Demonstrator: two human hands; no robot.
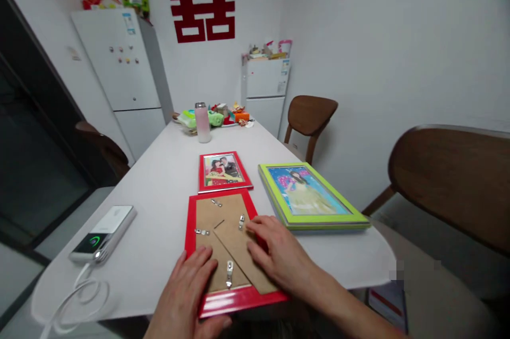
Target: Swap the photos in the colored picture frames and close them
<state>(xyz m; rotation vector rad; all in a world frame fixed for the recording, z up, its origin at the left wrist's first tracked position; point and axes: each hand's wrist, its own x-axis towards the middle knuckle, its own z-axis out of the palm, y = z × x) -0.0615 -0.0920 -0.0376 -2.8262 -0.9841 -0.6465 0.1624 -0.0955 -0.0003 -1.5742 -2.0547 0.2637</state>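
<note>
A red picture frame (225,302) lies face down at the table's near edge, its brown backing board (227,254) upward. Several small metal turn clips sit around the board, one of them a right-hand clip (241,222), and a thin stand flap runs slantwise across it. My left hand (187,291) grips the frame's near left corner, fingers on the board and thumb at the near edge. Over the right rim is my right hand (279,254), its index fingertip by the right-hand clip and its thumb apart on the board. Its other fingers are partly hidden.
Beyond lies a smaller red framed photo (225,170). Green framed pictures (311,195) are stacked at right. A power bank (103,235) with a white cable (79,296) lies left. A pink bottle (202,124) and snack packs (235,116) stand far back; wooden chairs (450,179) flank the table.
</note>
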